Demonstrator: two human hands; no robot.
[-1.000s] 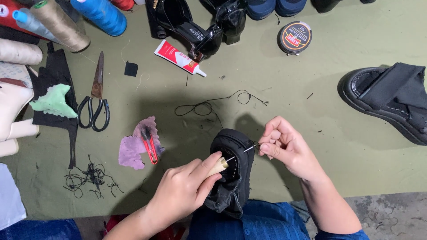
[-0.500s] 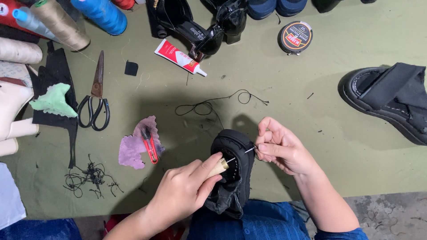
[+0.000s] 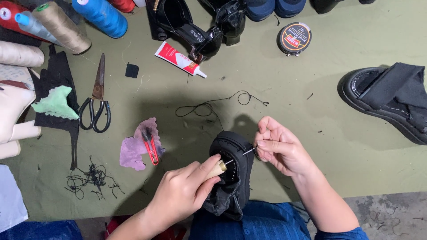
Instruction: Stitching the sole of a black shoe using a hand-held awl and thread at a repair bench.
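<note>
L hand (image 3: 182,195) clamped on wooden-handled awl (image 3: 216,170) thru black shoe (image 3: 232,173) on lap at bench (image 3: 311,146) edge, R hand (image 3: 280,149) pinching thread (image 3: 213,106) at tip: risk = awl slipping w/ push, jabbing R fingers.

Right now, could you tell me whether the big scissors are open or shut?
Shut: the scissors lie flat on the green mat, blades together.

Scissors (image 3: 95,104) left of centre, red snips (image 3: 150,146) on purple scrap (image 3: 133,151), glue tube (image 3: 180,59), polish tin (image 3: 293,38), thread cones (image 3: 62,22) top-left, black sandal (image 3: 387,100) right.
</note>
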